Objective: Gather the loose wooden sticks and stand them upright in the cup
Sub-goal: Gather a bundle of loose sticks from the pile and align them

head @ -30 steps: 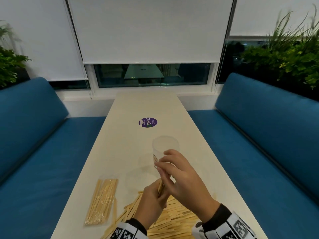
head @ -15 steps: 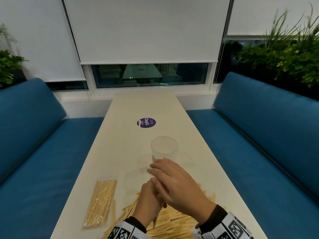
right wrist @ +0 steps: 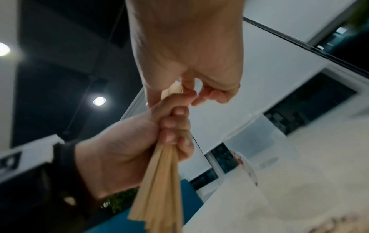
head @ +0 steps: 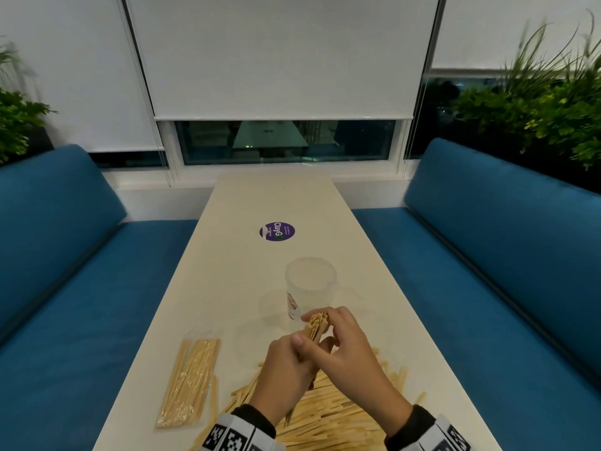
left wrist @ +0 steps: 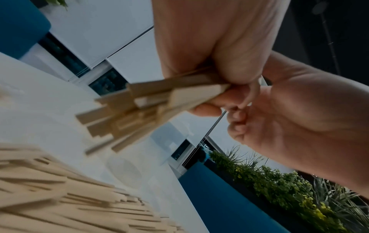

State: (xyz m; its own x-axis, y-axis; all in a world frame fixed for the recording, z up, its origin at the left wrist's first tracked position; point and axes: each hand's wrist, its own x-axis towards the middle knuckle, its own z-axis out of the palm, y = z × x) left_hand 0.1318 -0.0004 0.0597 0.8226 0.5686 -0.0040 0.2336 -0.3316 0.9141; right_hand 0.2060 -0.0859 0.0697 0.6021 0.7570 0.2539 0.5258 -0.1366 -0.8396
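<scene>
Cream table, clear cup ahead. We see left hand fisted round stick bundle; right hand fingertips pinch its top.

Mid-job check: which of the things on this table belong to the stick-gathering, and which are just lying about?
Belongs to the job:
- bundle of sticks, held by left hand, right hand pinching its top
- clear cup, standing just beyond the hands, no sticks visible in it
- loose stick pile

Lying about:
- sealed packet of sticks
- purple sticker
- blue benches
- plants
</scene>
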